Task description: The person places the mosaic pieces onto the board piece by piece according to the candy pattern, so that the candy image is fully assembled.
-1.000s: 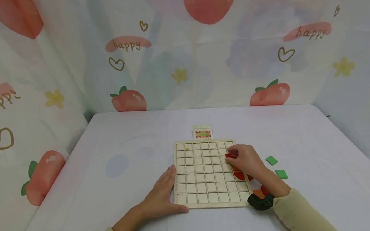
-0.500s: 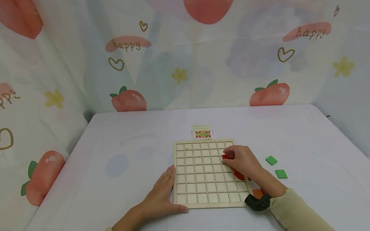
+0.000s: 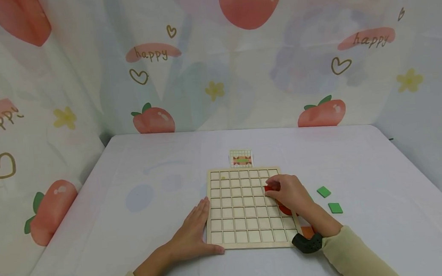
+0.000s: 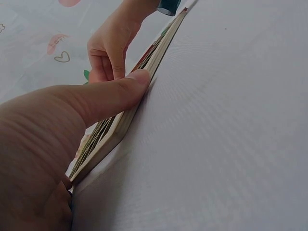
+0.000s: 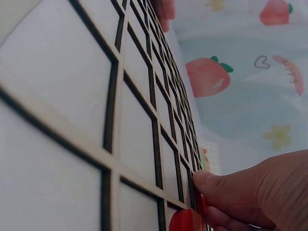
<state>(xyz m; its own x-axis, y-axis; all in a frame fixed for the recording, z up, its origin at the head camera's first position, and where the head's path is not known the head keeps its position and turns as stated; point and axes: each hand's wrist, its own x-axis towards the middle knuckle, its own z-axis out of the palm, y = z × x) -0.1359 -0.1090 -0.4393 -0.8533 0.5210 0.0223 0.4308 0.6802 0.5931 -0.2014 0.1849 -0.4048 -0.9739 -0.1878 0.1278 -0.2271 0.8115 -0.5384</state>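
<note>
Two bare hands work at one square, pale wooden grid board on a white-covered table [image 3: 154,228]. The left hand [image 3: 191,238] lies with fingers straight along the left edge of the board [image 3: 239,213], its thumb over the near-left corner. The right hand [image 3: 293,193] pinches one small red piece [image 3: 267,188] between thumb and fingers, above the board's right side. One red rounded piece [image 3: 285,211] sits below that hand, partly hidden. One orange flat piece [image 3: 307,233] shows near the board's near-right corner. Two green four-sided tiles [image 3: 335,208] lie apart from each other, right of the board. One small printed card [image 3: 240,153] lies just beyond the board's far edge.
</note>
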